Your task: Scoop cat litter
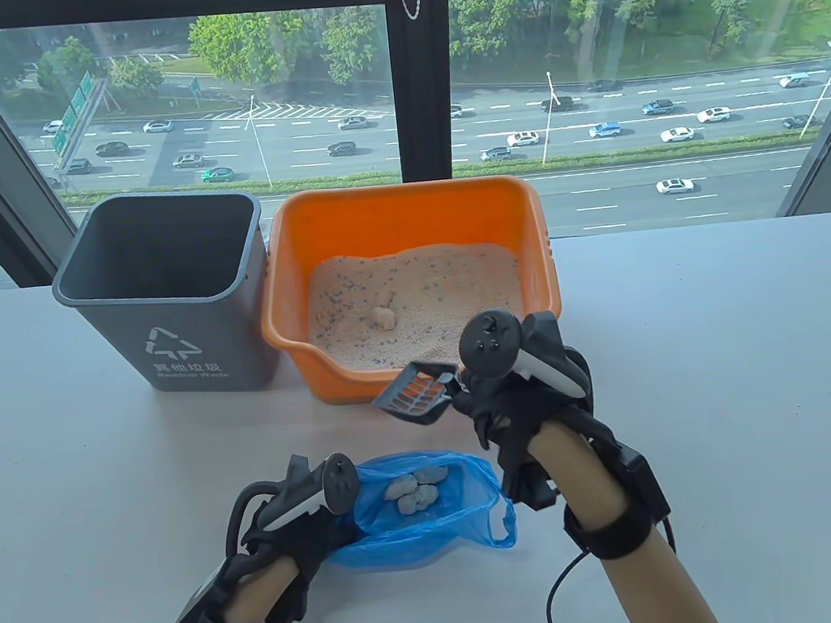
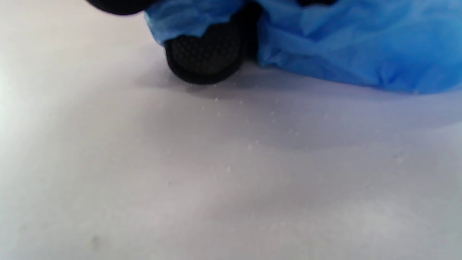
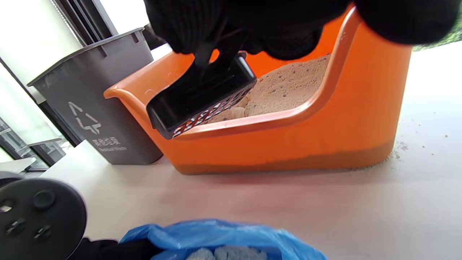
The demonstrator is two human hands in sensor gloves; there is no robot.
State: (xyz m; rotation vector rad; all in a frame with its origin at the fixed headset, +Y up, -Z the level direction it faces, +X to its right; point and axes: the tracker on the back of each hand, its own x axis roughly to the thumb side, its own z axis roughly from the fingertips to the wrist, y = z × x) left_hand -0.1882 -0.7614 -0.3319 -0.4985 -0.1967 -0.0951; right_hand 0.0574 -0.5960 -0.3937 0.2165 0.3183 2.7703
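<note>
My right hand [image 1: 493, 392] grips the handle of a black slotted litter scoop [image 1: 415, 394], held in the air just in front of the orange litter box [image 1: 405, 202]; the scoop looks empty and shows in the right wrist view [image 3: 202, 99] too. The box holds sandy litter [image 1: 421, 296] with a pale clump [image 1: 384, 317] near its middle. My left hand [image 1: 310, 512] grips the left edge of an open blue plastic bag [image 1: 434, 508] on the table, with several grey clumps [image 1: 414, 489] inside. In the left wrist view a fingertip [image 2: 204, 54] pinches the bag [image 2: 343, 43].
A grey trash bin [image 1: 164, 291] stands left of the litter box, touching or nearly touching it. The white table [image 1: 722, 370] runs up to a large window behind. Litter grains lie scattered on the table by the box [image 3: 408, 144].
</note>
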